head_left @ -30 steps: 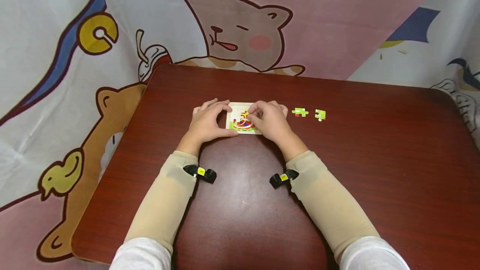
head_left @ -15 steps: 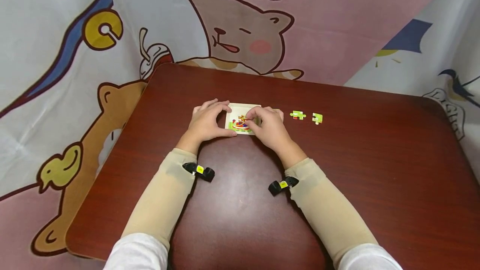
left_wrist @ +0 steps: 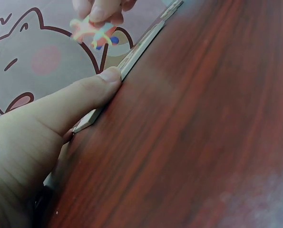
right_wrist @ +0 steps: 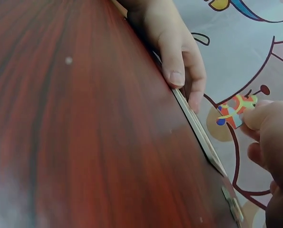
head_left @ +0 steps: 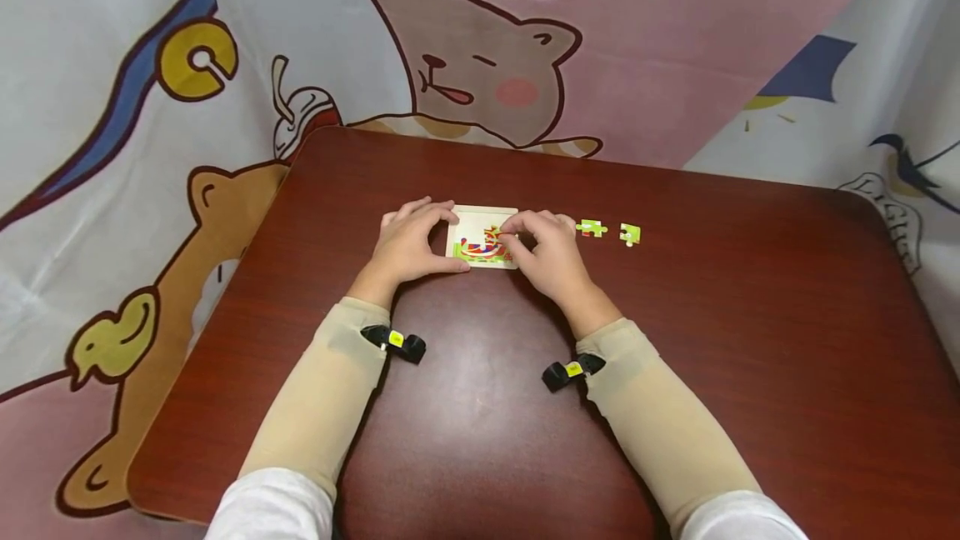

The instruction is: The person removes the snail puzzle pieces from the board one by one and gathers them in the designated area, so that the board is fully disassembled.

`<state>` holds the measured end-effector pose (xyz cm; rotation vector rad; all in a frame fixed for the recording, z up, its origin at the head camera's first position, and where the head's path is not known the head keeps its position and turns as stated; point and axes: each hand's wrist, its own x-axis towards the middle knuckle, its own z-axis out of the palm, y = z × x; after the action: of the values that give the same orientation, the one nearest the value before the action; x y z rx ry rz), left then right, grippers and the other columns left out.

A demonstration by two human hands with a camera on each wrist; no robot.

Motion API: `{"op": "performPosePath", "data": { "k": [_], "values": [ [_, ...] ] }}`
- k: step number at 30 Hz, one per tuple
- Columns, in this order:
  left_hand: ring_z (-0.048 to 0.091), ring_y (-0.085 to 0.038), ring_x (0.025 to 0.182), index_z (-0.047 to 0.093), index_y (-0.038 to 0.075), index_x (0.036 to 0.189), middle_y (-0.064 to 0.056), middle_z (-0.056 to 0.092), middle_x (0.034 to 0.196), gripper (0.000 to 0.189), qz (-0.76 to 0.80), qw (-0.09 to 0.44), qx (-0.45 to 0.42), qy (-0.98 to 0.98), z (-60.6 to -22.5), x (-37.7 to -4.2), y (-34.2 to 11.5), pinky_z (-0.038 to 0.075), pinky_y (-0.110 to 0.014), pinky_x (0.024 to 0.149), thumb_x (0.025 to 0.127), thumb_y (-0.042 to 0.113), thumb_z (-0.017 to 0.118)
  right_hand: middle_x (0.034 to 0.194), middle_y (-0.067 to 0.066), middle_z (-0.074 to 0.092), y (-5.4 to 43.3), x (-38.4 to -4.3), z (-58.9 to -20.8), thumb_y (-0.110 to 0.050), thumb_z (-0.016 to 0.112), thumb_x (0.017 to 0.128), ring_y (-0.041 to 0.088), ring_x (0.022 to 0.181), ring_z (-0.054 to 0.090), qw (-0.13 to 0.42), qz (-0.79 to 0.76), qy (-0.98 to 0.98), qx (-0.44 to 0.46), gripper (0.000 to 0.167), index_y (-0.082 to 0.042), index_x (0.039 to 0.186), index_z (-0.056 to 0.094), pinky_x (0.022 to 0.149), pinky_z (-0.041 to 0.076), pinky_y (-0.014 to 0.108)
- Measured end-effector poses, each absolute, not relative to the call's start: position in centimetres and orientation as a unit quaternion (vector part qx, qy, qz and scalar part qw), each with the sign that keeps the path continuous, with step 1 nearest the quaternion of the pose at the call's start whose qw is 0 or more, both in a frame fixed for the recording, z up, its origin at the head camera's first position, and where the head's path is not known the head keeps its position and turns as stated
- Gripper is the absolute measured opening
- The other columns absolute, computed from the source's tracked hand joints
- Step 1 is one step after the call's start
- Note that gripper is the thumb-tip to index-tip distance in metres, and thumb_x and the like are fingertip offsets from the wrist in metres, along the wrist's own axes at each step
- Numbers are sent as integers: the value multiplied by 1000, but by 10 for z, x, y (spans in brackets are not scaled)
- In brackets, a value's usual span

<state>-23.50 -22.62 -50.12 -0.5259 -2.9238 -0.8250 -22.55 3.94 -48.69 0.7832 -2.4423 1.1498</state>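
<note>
My left hand (head_left: 408, 247) grips the left end of a small wooden jigsaw tray (head_left: 468, 219), thumb along the near edge and fingers at the far edge. Partly filled, the tray shows a colourful picture low down and pale bare wood above. Between thumb and fingers of my right hand (head_left: 549, 244) is a jigsaw piece (right_wrist: 236, 111), red and yellow with blue knobs. In both wrist views this piece is held up above the tray, tilted. The right hand covers the tray's right edge in the head view.
Two loose green jigsaw pieces lie right of the tray, a nearer one (head_left: 593, 228) close to the right hand and a farther one (head_left: 630, 234). The brown wooden table (head_left: 750, 315) meets a cartoon-print cloth (head_left: 637, 48) at the back.
My right hand has shifted a little to the right over the tray with the jigsaw piece, uncovering more of the picture. The left hand stays on the tray. The head view has shifted slightly.
</note>
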Motion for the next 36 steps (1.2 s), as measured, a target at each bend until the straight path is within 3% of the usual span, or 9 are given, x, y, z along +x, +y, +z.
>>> {"op": "performPosePath", "data": {
  "k": [10, 17, 28, 36],
  "values": [
    [35, -26, 154, 66, 25, 131, 9, 50, 162, 80, -264, 21, -166, -950, -503, -236, -229, 27, -57, 112, 68, 68, 91, 100, 5, 74, 57, -223, -490, -10, 73, 100, 29, 103, 57, 121, 424, -863, 246, 5, -10, 103, 69, 99, 29, 57],
    [34, -26, 155, 66, 25, 131, 7, 50, 163, 79, -265, 22, -166, -950, -505, -238, -228, 27, -57, 111, 69, 66, 92, 116, 8, 75, 76, -222, -493, -12, 71, 103, 31, 114, 54, 120, 433, -865, 222, 6, -9, 107, 66, 101, 28, 57],
    [34, -26, 154, 65, 25, 131, 8, 50, 163, 78, -267, 20, -165, -949, -503, -237, -224, 27, -56, 112, 70, 66, 92, 95, 11, 72, 114, -218, -499, -7, 75, 100, 29, 96, 56, 184, 426, -869, 174, 10, -5, 106, 68, 98, 30, 55],
    [34, -27, 154, 66, 24, 132, 8, 50, 163, 81, -269, 22, -167, -948, -503, -238, -224, 27, -57, 112, 69, 67, 92, 96, 10, 73, 133, -213, -498, -7, 76, 99, 31, 102, 59, 175, 410, -882, 154, 10, -5, 106, 70, 100, 27, 57]
  ]
}}
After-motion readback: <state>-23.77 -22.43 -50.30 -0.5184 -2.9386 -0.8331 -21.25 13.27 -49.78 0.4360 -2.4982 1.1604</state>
